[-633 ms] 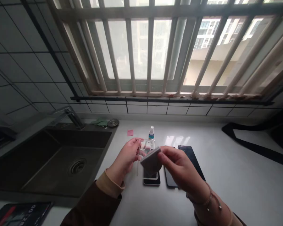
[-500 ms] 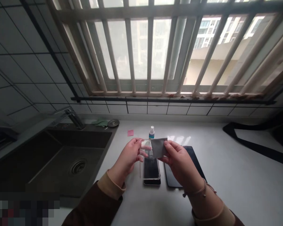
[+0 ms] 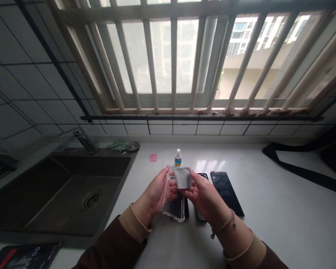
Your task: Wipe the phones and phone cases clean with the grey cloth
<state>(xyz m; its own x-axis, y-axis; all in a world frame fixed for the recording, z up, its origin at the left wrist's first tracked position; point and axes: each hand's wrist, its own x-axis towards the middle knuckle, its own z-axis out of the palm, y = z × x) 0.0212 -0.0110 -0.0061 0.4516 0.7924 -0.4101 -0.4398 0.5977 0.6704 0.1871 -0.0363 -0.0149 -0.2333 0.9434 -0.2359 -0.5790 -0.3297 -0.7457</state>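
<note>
Above the white counter (image 3: 168, 244), the half-curled left hand (image 3: 156, 191) is holding a clear case (image 3: 174, 209) by its edge, the right hand (image 3: 204, 193) pinching a grey cloth (image 3: 183, 178) over its top; a slack grip could be dropping the case onto the phone (image 3: 187, 210) below. A barred window (image 3: 187, 56) is lighting the sink (image 3: 54, 209).

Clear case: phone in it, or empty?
Empty: part of the left hand shows through the case, and the phone lies on the counter beneath it.

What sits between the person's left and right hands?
In the head view, a clear phone case and a grey cloth are between the left hand and right hand; a dark phone shows behind the case.
</note>
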